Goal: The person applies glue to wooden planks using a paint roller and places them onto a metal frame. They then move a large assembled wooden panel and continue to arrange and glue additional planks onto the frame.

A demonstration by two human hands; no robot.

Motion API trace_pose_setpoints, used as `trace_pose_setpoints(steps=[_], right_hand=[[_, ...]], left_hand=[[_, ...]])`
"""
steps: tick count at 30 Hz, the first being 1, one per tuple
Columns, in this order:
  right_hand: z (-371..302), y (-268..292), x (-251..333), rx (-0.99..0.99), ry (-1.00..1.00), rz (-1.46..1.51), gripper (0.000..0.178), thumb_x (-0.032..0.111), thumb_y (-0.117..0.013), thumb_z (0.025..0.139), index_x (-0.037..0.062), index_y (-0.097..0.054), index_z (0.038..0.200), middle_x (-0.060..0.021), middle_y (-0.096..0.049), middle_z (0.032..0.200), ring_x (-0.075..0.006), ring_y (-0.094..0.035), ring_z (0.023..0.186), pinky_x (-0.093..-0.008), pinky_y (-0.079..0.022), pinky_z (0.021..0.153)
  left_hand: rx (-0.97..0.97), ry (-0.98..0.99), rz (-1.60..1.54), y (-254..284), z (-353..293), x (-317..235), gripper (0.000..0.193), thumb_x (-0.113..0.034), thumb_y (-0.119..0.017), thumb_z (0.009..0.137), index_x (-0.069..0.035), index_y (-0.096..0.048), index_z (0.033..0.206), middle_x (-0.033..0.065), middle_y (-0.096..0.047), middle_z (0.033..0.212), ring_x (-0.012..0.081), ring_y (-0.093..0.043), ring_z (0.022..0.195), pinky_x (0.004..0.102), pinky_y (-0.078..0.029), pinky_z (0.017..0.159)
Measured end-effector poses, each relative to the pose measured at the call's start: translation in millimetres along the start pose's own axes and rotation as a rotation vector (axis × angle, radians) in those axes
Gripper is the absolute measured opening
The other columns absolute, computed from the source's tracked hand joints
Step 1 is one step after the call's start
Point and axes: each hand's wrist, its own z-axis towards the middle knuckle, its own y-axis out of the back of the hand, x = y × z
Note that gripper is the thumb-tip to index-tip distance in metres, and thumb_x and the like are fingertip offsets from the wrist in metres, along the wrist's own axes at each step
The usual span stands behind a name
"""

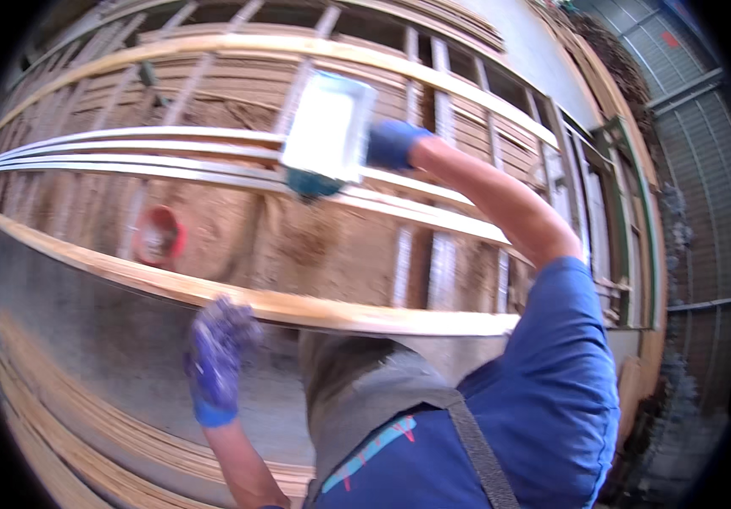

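My right hand (395, 144), in a blue glove, grips the right side of a rectangular tray (327, 127). White shows inside the tray, and its near end is dark teal. The tray is above several long pale strips (204, 151) lying across a rack. My left hand (215, 360) wears a purple-blue glove with whitish smears. It is at the nearest long wooden strip (323, 310), its fingers at that strip's near edge. Blur smears those fingers, so whether they hold anything is unclear.
Past the near strip sits a red bowl (160, 235). Another long wooden strip (298, 47) crosses the rack farther off. Stacked boards (60, 407) lie at lower left. A green metal frame (650, 229) and a wire-mesh wall (705, 170) are at the right.
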Motion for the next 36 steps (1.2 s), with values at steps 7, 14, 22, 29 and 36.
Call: trace_pose_setpoints(steps=[7,14,22,29,36], right_hand=[[-55.5,16.2,-25.3,-0.113,0.116,0.024,0.03,0.029,-0.059,0.087,0.0117,-0.068,0.111,-0.0163,-0.069,0.107,-0.0357,-0.065,0.101,-0.0432,-0.052,0.084],[-192.3,-26.3,-176.0,-0.026,0.003,0.049,0.025,0.029,-0.058,0.09,0.0095,-0.071,0.1,-0.0164,-0.07,0.093,-0.0338,-0.068,0.089,-0.0417,-0.053,0.076],[-388.5,-78.1,-389.0,0.001,-0.11,-0.045,0.022,0.026,-0.059,0.088,0.0059,-0.068,0.086,-0.0215,-0.067,0.081,-0.0373,-0.067,0.073,-0.0451,-0.055,0.067],[-543.0,-115.7,-518.8,-0.158,-0.207,-0.04,0.019,0.027,-0.064,0.081,0.0083,-0.068,0.081,-0.0212,-0.065,0.076,-0.0415,-0.063,0.07,-0.0471,-0.052,0.063],[-598.3,-119.7,-553.7,-0.22,-0.425,-0.036,0.022,0.028,-0.07,0.077,0.0057,-0.068,0.079,-0.0237,-0.062,0.072,-0.0448,-0.06,0.07,-0.0456,-0.05,0.061]], left_hand=[[-0.197,0.162,-0.325,-113.5,-2.2,18.4,0.067,-0.057,-0.039,0.098,-0.007,-0.04,0.143,0.0148,-0.053,0.137,0.0277,-0.057,0.116,0.0418,-0.049,0.098],[-0.264,0.207,-0.157,-223.5,62.1,160.5,0.099,-0.073,-0.051,0.084,0.001,-0.029,0.147,0.0215,-0.038,0.146,0.0348,-0.045,0.131,0.0448,-0.037,0.109],[-0.288,0.273,-0.237,-305.1,114.3,244.8,0.128,-0.088,-0.049,0.071,0.005,-0.011,0.151,0.0238,-0.022,0.156,0.0379,-0.023,0.144,0.0474,-0.022,0.116],[-0.3,0.17,-0.414,-329.2,144.4,259.1,0.126,-0.079,-0.062,0.07,0.003,-0.012,0.151,0.0233,-0.016,0.157,0.0388,-0.022,0.144,0.0494,-0.027,0.115],[-0.299,0.13,-0.438,-327.7,142.1,266.0,0.113,-0.07,-0.061,0.079,0.003,-0.014,0.151,0.025,-0.021,0.156,0.0391,-0.025,0.143,0.049,-0.028,0.116]])
